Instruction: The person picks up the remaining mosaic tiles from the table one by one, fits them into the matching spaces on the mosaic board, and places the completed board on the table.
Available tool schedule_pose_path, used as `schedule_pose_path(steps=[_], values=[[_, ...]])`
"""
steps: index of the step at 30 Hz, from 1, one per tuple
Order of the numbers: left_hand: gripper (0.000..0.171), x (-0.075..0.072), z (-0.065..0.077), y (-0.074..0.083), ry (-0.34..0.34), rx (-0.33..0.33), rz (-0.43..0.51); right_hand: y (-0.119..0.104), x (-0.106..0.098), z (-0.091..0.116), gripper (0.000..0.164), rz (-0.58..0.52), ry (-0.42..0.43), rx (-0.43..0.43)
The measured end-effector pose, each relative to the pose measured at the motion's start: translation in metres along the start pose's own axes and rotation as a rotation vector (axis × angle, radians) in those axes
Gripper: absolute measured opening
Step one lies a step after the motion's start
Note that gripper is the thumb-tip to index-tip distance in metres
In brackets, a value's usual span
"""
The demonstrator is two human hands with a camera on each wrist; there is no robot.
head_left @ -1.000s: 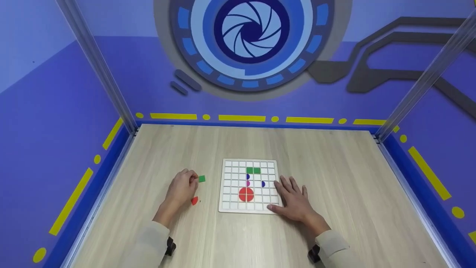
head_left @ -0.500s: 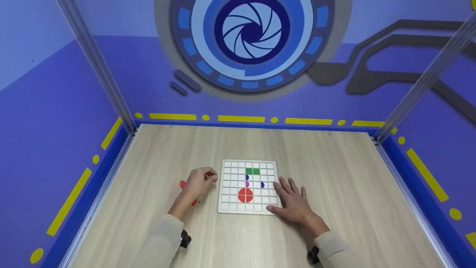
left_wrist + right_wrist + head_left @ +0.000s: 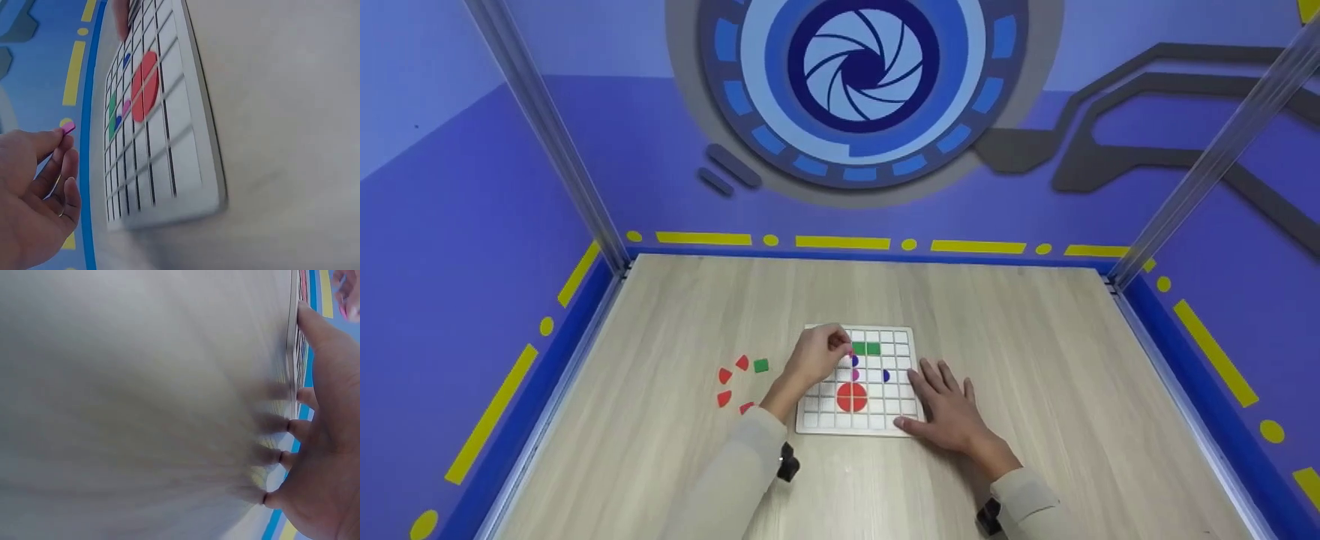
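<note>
A small pink tile (image 3: 68, 127) is pinched between the thumb and forefinger of my left hand (image 3: 816, 354). That hand is over the upper left of a white grid board (image 3: 825, 427). On the board lie two green squares (image 3: 866, 349), a red circle of quarter pieces (image 3: 852, 397), a pink half-round (image 3: 855, 375), and blue half-rounds, one of them (image 3: 886, 376) toward the right. My right hand (image 3: 952, 412) lies with fingers spread at the board's right edge, thumb and forefinger touching its rim.
Left of the board on the wooden table (image 3: 660, 450) lie several red quarter pieces (image 3: 724, 399) and a green square (image 3: 761, 365). One red piece is partly hidden by the left sleeve. Blue walls (image 3: 585, 150) stand behind and at both sides.
My left hand has moved right from the loose pieces to over the board, carrying the pink tile. The loose red pieces have come into view. My right hand stays at the board's edge.
</note>
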State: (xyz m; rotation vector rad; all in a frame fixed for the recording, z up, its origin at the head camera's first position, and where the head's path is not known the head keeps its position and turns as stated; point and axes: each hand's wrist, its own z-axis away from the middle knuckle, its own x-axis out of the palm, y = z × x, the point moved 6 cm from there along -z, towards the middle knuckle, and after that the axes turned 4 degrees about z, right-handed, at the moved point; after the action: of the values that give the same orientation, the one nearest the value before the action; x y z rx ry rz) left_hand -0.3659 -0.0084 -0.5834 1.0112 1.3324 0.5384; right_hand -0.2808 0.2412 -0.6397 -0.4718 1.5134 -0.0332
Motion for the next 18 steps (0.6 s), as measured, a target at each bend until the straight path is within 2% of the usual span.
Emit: schedule_pose_path(steps=[6,10,18], values=[[0.005,0.028,-0.014,0.008,0.023,-0.007,0.022,0.001,0.001,0.000,0.097,-0.001,-0.007,0.008],[0.004,0.042,-0.021,0.012,0.044,0.001,-0.010,0.001,0.001,0.000,0.097,-0.007,-0.004,0.004],[0.005,0.064,-0.031,0.014,0.034,-0.005,-0.078,0.001,0.001,-0.001,0.097,0.012,-0.001,-0.004]])
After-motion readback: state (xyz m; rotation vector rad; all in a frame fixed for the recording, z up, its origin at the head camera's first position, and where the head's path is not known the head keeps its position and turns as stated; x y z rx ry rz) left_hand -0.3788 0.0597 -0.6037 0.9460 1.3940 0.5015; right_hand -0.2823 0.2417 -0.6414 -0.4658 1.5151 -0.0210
